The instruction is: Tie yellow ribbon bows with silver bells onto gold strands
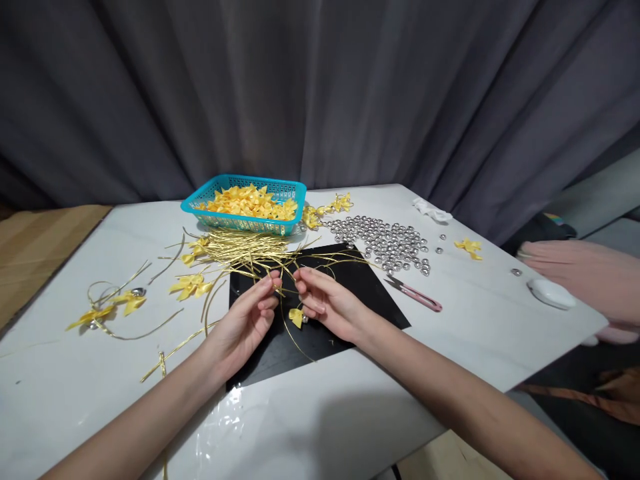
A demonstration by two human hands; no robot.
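Over the black mat [370,297], my left hand [250,317] pinches a thin gold cord [283,327] between thumb and fingertips. Close by on the right, my right hand [333,303] is closed in a pinch on gold cord as well, its fingertips a small gap from the left ones. Just below the right fingers shows a small yellow ribbon bow [296,317] with a silvery bead beside it; whether it hangs from the cord or lies on the mat I cannot tell. Behind both hands is a heap of gold cords [245,248], some reaching onto the mat.
A blue basket [187,205] of yellow ribbon bows stands at the back. Silver beads [395,243] spread to its right, near pink-handled thread snips [417,298]. A white mouse [551,293] lies far right. Finished-looking bows with cords [127,301] lie at left.
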